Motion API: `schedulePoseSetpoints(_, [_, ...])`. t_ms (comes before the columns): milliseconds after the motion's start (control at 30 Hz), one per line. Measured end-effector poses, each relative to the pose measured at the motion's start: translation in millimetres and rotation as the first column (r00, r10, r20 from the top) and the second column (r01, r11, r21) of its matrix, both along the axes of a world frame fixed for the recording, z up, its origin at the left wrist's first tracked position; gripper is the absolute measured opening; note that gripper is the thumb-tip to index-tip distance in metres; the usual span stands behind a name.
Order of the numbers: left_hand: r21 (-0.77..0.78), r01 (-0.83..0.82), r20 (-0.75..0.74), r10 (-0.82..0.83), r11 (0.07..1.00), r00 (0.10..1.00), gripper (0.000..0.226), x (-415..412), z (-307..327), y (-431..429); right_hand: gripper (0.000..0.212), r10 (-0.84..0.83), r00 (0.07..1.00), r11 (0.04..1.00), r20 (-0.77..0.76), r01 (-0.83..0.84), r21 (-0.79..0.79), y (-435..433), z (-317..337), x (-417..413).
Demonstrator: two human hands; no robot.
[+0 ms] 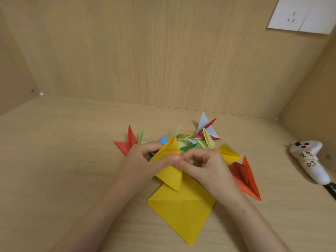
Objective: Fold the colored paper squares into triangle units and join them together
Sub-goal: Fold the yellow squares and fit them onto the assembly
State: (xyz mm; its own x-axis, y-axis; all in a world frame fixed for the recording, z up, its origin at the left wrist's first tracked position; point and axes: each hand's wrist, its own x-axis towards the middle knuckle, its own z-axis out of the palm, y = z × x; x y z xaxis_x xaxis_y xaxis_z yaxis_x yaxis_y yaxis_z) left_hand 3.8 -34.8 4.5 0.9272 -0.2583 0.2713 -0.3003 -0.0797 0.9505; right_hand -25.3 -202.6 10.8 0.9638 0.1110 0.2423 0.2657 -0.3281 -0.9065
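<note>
My left hand [143,160] grips the folded yellow piece [170,176], thumb pressed flat on its front face and the other fingers curled behind it. My right hand [209,168] pinches the same piece at its right edge, thumb and forefinger closed together there; the other fingers are curled loosely, and I cannot tell if they touch any paper. The piece is held just above the table [72,160], its long axis running away from me, one tip pointing to the back wall and the other toward me. Under it a flat yellow sheet [181,211] lies like a diamond, one corner pointing at me. Behind my hands sits a pile of folded units [189,142], with a red unit [127,144] at its left, an orange unit [249,180] at its right and a controller [309,160] further right.
</note>
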Motion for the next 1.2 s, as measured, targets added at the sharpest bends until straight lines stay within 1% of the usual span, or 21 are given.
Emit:
schedulePoseSetpoints(100, [-0.036,-0.025,0.001,0.025,0.999,1.0,0.006,-2,-1,-3,0.01,-0.006,1.0,1.0,0.005,0.006,-0.009,2,0,0])
schedulePoseSetpoints(133, [-0.063,-0.043,-0.004,0.042,0.997,0.999,0.009,-2,0,-4,0.009,-0.007,1.0,1.0,0.004,0.007,-0.003,2,1,0])
schedulePoseSetpoints(200, [-0.118,-0.1,-0.026,0.098,0.988,0.995,0.014,-3,1,-4,0.008,-0.004,1.0,1.0,-0.005,0.004,0.011,3,1,0])
schedulePoseSetpoints(233, [-0.137,-0.127,-0.04,0.122,0.983,0.992,0.011,-3,1,-4,0.007,-0.001,1.0,1.0,-0.012,0.001,0.017,3,1,0])
schedulePoseSetpoints(333, [-0.139,-0.16,-0.052,0.154,0.977,0.987,0.01,-4,3,-5,0.012,-0.003,1.0,0.999,-0.029,0.004,0.036,3,1,0])
schedulePoseSetpoints(467, [-0.182,-0.223,-0.067,0.214,0.958,0.975,0.026,-4,2,-4,0.021,0.0,0.999,0.999,-0.053,0.003,0.054,4,1,1])
schedulePoseSetpoints(567, [-0.211,-0.264,-0.056,0.258,0.941,0.965,0.03,-4,4,-4,0.02,-0.001,0.999,0.999,-0.054,0.003,0.051,2,2,1])
schedulePoseSetpoints(633, [-0.244,-0.316,-0.059,0.311,0.917,0.949,0.027,-2,6,-3,0.016,0.002,0.999,1.0,-0.048,-0.001,0.016,1,2,0])
schedulePoseSetpoints(700, [-0.244,-0.341,-0.053,0.338,0.908,0.939,0.026,0,6,-2,0.014,0.002,0.999,1.0,-0.05,-0.003,-0.027,1,1,0])
schedulePoseSetpoints(800, [-0.231,-0.381,-0.006,0.39,0.895,0.921,0.03,1,4,0,0.016,0.008,0.999,1.0,-0.05,-0.009,-0.028,1,2,-1])
schedulePoseSetpoints(867, [-0.252,-0.424,-0.005,0.437,0.87,0.899,0.033,2,2,0,0.017,0.018,0.999,0.999,-0.044,-0.019,-0.031,2,4,-1])
schedulePoseSetpoints(967, [-0.268,-0.452,-0.015,0.466,0.851,0.885,0.031,1,2,-1,0.017,0.013,0.999,0.999,-0.041,-0.015,-0.044,1,5,-1])
schedulePoseSetpoints(1000, [-0.28,-0.475,-0.026,0.488,0.834,0.872,0.031,1,3,-1,0.018,0.007,0.999,0.998,-0.04,-0.01,-0.066,0,4,-1])
schedulePoseSetpoints(1067, [-0.307,-0.528,-0.049,0.541,0.792,0.84,0.033,3,4,4,0.019,-0.018,0.999,0.985,-0.027,0.013,-0.17,-1,3,-1])
schedulePoseSetpoints(1100, [-0.308,-0.533,-0.04,0.549,0.788,0.835,0.036,4,5,6,0.019,-0.042,0.999,0.98,-0.01,0.04,-0.194,-2,2,-1])
schedulePoseSetpoints(1133, [-0.293,-0.52,-0.014,0.54,0.803,0.842,0.038,5,4,6,0.019,-0.074,0.997,0.983,0.019,0.076,-0.167,-2,1,0])
schedulePoseSetpoints(1200, [-0.252,-0.465,0.048,0.49,0.849,0.87,0.037,2,4,2,0.015,-0.163,0.981,0.985,0.107,0.169,-0.046,-4,0,2])
